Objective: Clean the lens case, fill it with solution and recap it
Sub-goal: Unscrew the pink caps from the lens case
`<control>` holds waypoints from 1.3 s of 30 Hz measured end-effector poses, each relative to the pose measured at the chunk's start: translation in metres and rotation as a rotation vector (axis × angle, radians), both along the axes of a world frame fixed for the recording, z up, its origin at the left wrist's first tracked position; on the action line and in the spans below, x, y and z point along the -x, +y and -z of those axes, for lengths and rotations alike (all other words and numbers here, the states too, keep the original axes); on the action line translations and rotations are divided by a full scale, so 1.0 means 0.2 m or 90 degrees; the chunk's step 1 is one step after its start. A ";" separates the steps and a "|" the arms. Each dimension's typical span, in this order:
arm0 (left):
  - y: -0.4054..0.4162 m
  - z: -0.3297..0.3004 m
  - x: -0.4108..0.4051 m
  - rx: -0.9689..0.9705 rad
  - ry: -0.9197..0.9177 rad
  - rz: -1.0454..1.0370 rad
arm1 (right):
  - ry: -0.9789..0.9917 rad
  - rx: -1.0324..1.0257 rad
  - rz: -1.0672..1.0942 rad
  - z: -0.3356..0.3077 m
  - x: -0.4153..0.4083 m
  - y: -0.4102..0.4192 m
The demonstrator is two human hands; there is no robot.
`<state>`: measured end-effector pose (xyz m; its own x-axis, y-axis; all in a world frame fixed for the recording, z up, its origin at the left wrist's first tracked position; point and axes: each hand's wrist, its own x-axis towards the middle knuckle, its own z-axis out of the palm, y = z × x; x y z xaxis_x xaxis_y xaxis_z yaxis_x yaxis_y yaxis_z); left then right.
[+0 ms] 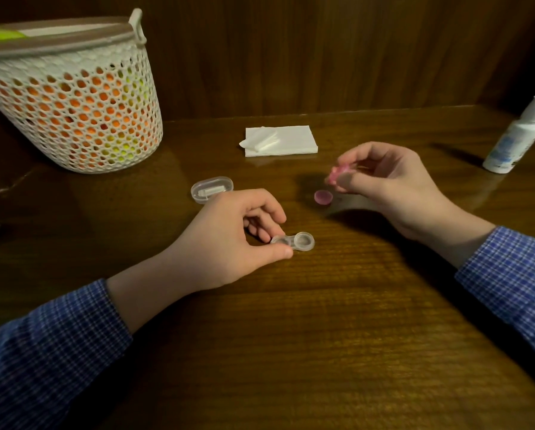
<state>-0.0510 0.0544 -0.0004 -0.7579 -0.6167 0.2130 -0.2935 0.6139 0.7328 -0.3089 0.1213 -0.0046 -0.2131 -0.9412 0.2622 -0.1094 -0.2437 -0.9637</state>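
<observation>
Head view, left hand (pixel 229 240) pinching lens case (pixel 294 242)

A dark, glossy wooden desk (pixel 337 305) fills most of the frame and ends at a wood-panelled wall along the top. At upper left stands a white mesh basket (pixel 83 113) with orange and yellow contents showing through its holes. Near top centre lies a stack of white tissues (pixel 280 140). At the far right edge stands a white bottle (pixel 516 138). Toward the middle lie a small clear oval box (pixel 211 189), a pink cap (pixel 323 197), and the clear lens case (pixel 295 242), its wells uncapped.
</observation>
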 end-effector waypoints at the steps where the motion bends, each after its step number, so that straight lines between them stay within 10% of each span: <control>1: 0.00 0.00 0.00 -0.001 0.000 -0.001 | 0.043 0.006 -0.002 0.01 -0.01 0.00; 14: 0.00 -0.01 0.00 -0.007 -0.014 -0.007 | 0.449 -0.047 0.025 0.02 -0.11 -0.13; 39: 0.01 -0.01 0.00 0.003 -0.013 -0.017 | 0.380 0.029 0.107 -0.03 -0.15 -0.02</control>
